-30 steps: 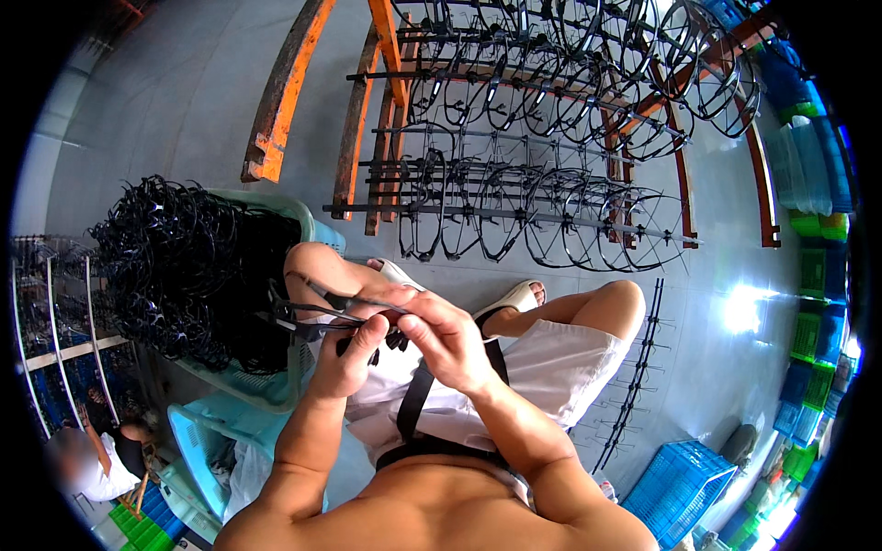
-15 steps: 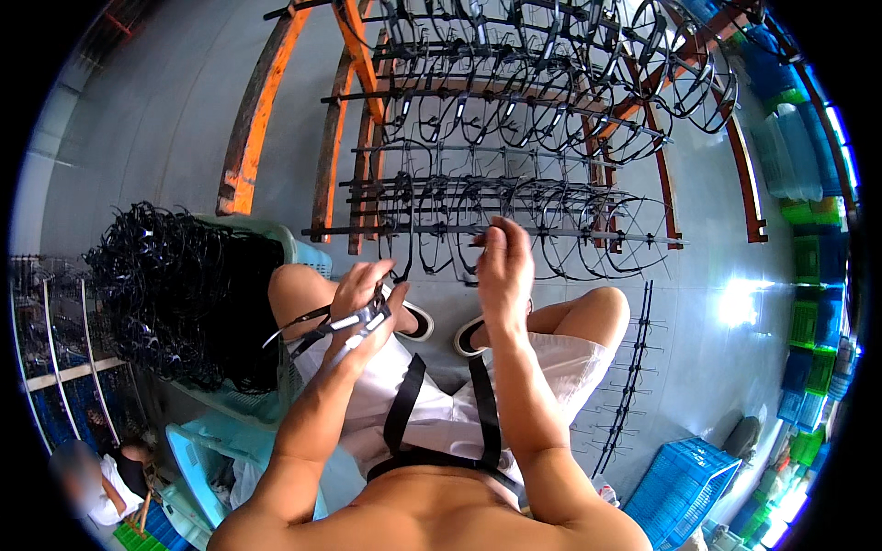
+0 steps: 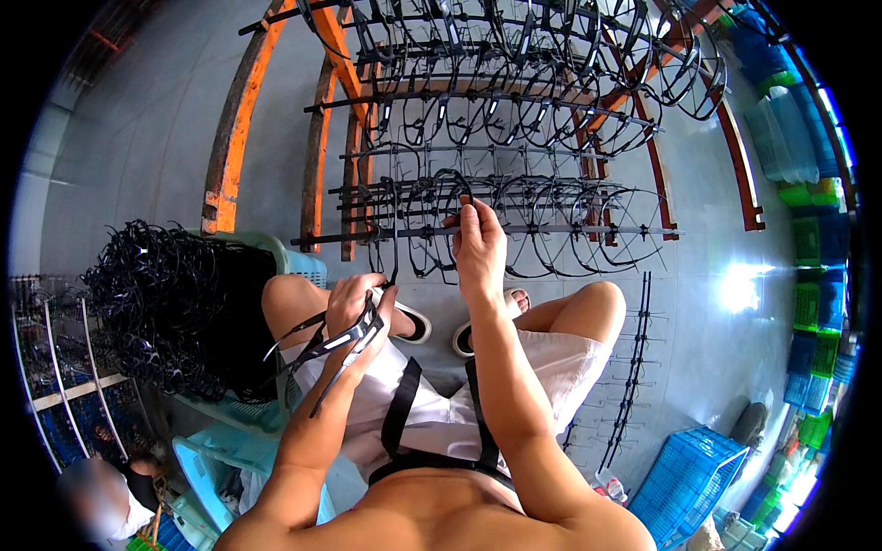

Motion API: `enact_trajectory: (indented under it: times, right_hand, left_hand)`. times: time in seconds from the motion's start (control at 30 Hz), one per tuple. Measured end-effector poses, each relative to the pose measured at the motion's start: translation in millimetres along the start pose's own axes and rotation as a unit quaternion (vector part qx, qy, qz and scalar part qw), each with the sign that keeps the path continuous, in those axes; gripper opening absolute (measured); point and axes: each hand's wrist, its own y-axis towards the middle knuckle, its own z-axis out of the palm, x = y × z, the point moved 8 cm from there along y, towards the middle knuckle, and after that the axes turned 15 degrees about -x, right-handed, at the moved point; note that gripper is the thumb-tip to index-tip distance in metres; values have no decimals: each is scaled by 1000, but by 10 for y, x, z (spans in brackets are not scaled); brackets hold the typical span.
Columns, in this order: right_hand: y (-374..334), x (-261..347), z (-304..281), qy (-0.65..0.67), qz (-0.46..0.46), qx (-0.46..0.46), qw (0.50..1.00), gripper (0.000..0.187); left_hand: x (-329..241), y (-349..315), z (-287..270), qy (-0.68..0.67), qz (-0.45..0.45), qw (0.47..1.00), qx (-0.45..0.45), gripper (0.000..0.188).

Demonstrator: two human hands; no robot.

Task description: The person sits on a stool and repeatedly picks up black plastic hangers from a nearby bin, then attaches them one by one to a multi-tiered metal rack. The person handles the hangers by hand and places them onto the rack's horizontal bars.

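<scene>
My left hand (image 3: 354, 308) grips a bundle of black eyeglass frames (image 3: 333, 344) above my left thigh. My right hand (image 3: 478, 241) is raised in front of me, fingers pinched on one black eyeglass frame (image 3: 447, 188) at a horizontal bar of the hanging rack (image 3: 514, 147). The rack's bars carry several rows of black frames. I sit with both knees apart, feet in white sandals below the rack.
A heap of black frames (image 3: 170, 308) fills a pale green crate (image 3: 276, 262) at my left. Orange rack legs (image 3: 234, 138) stand ahead. A loose black pronged bar (image 3: 634, 367) lies on the floor at right, a blue crate (image 3: 689, 477) beyond it. Another person (image 3: 101, 496) sits lower left.
My right hand has left the bundle at my lap and risen to the rack with one frame. My left hand stays low with the bundle.
</scene>
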Motion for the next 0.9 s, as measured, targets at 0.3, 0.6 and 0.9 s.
enact_trajectory:
  times: [0.3,0.6,0.9]
  right_hand:
    - [-54,47,-45,19,-11,-36,999,23]
    - [-79,33,62,5,-4,-24,1000,25]
    - [-218,0,-47,93,13,18,995,26]
  left_hand:
    - [1,28,-28,-14,-8,999,-33,23]
    - [72,-75,15,-9,-12,1000,-25,24]
    - [79,-65,2,-23,-21,999,-38,20]
